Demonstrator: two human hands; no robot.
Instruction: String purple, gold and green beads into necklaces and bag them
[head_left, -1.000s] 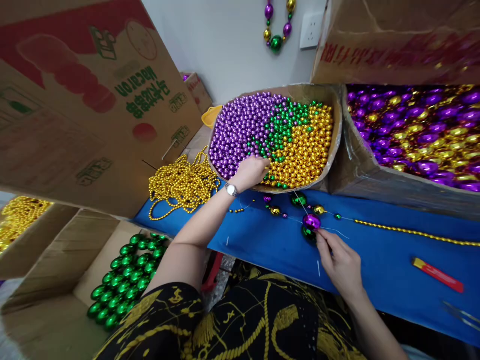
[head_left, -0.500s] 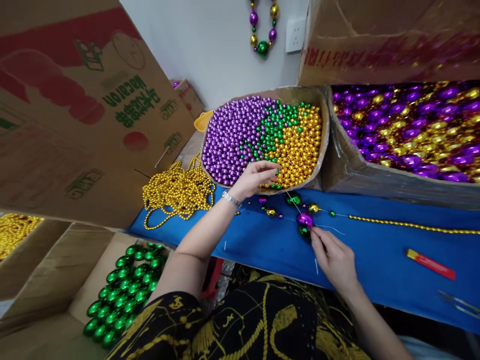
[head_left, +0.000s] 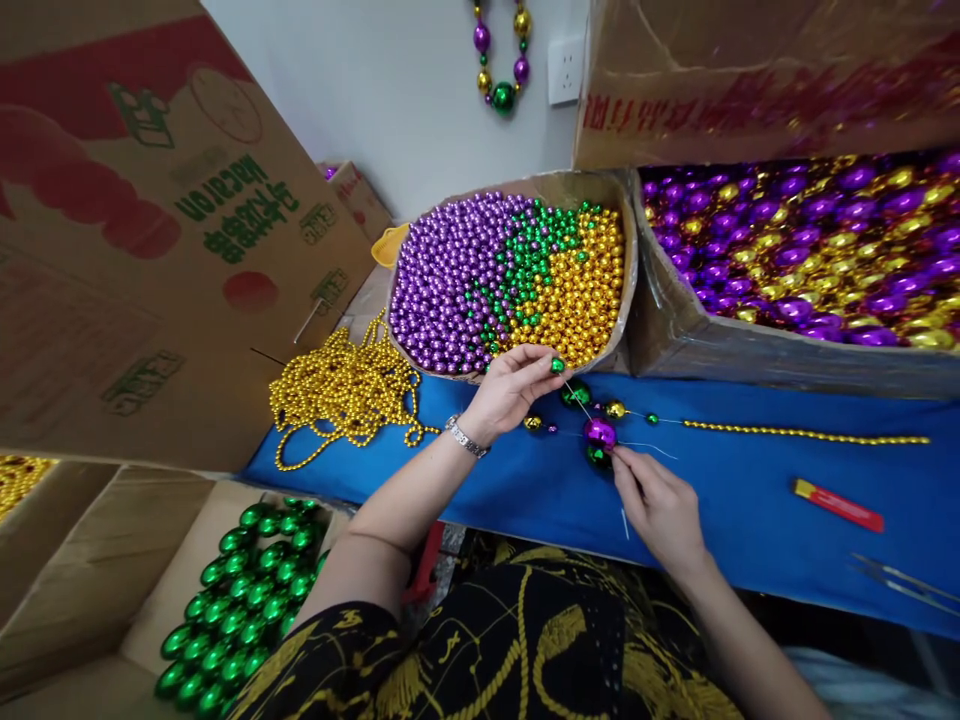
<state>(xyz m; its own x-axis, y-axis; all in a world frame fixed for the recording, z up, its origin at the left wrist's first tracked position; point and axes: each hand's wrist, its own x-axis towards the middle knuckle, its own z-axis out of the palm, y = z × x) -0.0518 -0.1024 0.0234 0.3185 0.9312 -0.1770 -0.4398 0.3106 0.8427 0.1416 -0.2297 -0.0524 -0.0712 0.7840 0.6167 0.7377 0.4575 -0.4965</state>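
My left hand [head_left: 510, 388] hovers at the near rim of a cardboard tray [head_left: 627, 300] filled with small purple, green and gold beads, and pinches a small green bead [head_left: 557, 366] at its fingertips, right at the tip of a thin needle [head_left: 576, 394]. My right hand [head_left: 660, 505] rests on the blue table cover [head_left: 750, 490] and holds the strand just below a large purple bead [head_left: 600, 433] and a large green bead [head_left: 598, 457]. Strung beads run right into a thin gold bead strand [head_left: 802, 434].
A heap of gold bead strands [head_left: 341, 392] lies left of the tray. A box of large purple and gold beads [head_left: 810, 250] stands at the right, a box of large green beads [head_left: 240, 600] at lower left. A red cutter [head_left: 838, 505] and tweezers [head_left: 900, 582] lie far right.
My left hand has left the bead tray with a small green bead and come back toward the needle tip. My right hand has stayed on the strand by the large beads.
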